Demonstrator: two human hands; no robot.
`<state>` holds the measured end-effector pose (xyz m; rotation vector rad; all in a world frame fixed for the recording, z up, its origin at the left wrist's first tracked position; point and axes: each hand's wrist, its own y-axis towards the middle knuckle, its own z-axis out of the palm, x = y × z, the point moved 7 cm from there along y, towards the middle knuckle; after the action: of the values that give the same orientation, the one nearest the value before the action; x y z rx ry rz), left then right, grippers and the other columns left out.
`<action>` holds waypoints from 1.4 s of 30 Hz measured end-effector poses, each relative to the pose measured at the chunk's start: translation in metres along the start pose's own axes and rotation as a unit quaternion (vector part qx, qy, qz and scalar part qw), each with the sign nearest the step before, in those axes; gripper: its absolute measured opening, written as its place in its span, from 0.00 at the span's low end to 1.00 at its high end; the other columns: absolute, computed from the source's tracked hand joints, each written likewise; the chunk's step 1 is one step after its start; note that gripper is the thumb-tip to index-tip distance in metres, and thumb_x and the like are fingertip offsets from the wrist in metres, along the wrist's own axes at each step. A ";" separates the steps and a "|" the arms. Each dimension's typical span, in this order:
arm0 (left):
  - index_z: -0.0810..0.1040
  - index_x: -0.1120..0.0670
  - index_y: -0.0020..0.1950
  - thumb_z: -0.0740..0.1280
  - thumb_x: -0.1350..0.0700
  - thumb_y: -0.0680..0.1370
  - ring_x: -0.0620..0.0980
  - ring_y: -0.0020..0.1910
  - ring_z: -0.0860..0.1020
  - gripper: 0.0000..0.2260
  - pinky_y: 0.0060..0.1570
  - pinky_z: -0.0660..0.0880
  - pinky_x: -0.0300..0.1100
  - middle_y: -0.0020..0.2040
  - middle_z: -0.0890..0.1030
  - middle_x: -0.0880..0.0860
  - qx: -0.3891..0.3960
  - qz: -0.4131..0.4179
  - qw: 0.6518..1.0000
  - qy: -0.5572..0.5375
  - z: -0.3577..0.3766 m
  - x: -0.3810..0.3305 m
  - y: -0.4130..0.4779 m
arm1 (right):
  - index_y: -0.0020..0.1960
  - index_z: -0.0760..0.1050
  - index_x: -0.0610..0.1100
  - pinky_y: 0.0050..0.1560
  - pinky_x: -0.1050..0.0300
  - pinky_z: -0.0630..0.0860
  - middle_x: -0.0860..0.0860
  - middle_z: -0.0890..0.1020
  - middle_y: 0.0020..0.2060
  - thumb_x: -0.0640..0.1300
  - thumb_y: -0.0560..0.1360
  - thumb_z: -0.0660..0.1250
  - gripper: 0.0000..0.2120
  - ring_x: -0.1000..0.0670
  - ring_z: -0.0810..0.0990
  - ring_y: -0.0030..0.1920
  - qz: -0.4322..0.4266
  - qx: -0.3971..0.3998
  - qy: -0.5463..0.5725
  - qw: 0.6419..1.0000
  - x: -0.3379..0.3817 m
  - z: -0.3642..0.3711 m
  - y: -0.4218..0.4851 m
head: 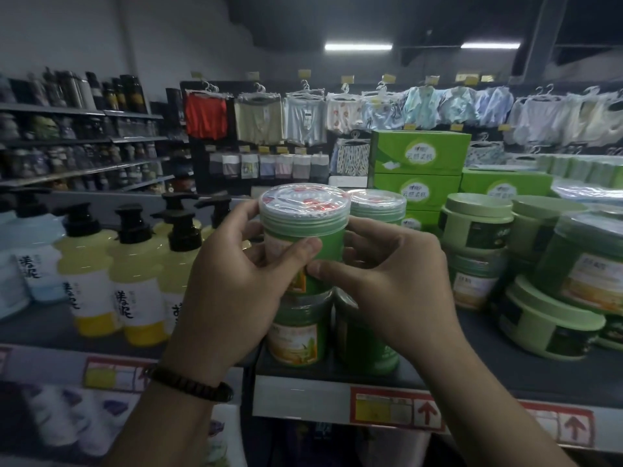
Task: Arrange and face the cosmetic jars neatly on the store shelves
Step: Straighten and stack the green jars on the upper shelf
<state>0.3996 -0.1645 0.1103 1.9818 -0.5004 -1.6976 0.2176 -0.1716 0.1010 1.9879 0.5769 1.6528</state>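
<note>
Head view: both hands [232, 274] around jar [303, 227]

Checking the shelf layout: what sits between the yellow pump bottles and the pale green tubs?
Head view: green jars in two tiers; the left hand and right hand grip the top front jar.

Both on it: the left hand [232, 267] grips the green jar [303, 217] from nine o'clock, the right hand [387, 274] from three. A second jar [298, 328] stands below at six on the shelf [303, 399]. Yellow pump bottles [135, 274] at nine, pale tubs [549, 321] at three.
</note>
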 end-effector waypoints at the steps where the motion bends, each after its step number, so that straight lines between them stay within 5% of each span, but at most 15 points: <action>1: 0.76 0.35 0.62 0.76 0.46 0.72 0.34 0.53 0.84 0.20 0.46 0.80 0.28 0.56 0.84 0.32 0.000 0.000 1.000 0.002 -0.001 0.001 0.001 | 0.63 0.87 0.49 0.59 0.49 0.86 0.57 0.90 0.52 0.37 0.69 0.84 0.24 0.55 0.89 0.54 0.002 0.002 0.000 1.000 -0.001 0.002 0.001; 12: 0.76 0.38 0.72 0.74 0.39 0.69 0.36 0.58 0.83 0.30 0.54 0.82 0.39 0.63 0.83 0.37 -0.013 -0.018 0.999 0.043 -0.005 0.025 0.006 | 0.60 0.88 0.50 0.57 0.53 0.86 0.60 0.90 0.51 0.36 0.70 0.83 0.20 0.59 0.89 0.53 0.020 0.010 -0.022 1.000 -0.012 0.013 0.004; 28: 0.75 0.38 0.71 0.75 0.48 0.78 0.36 0.58 0.83 0.23 0.58 0.81 0.44 0.59 0.84 0.35 -0.001 -0.045 0.998 0.036 -0.001 0.037 0.005 | 0.59 0.87 0.54 0.54 0.51 0.87 0.65 0.89 0.49 0.50 0.72 0.83 0.16 0.66 0.86 0.51 0.021 0.001 -0.154 0.988 -0.010 0.014 0.002; 36: 0.72 0.38 0.72 0.77 0.52 0.76 0.38 0.58 0.84 0.27 0.59 0.82 0.47 0.58 0.85 0.38 0.008 -0.069 0.997 0.023 0.002 0.039 0.002 | 0.60 0.87 0.53 0.54 0.57 0.86 0.62 0.89 0.50 0.49 0.74 0.82 0.15 0.66 0.86 0.52 0.012 0.003 -0.167 0.986 -0.009 0.012 0.002; 42: 0.62 0.41 0.80 0.77 0.50 0.75 0.25 0.60 0.76 0.37 0.60 0.76 0.35 0.58 0.76 0.26 -0.033 -0.028 0.997 0.060 0.008 0.023 -0.002 | 0.65 0.85 0.55 0.58 0.61 0.84 0.62 0.89 0.53 0.52 0.73 0.81 0.20 0.67 0.85 0.56 0.016 -0.002 -0.191 0.982 -0.010 0.004 -0.001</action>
<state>0.3957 -0.1769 0.0894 2.0533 -0.3441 -1.5948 0.2194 -0.1772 0.0922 2.2421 0.3991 1.2375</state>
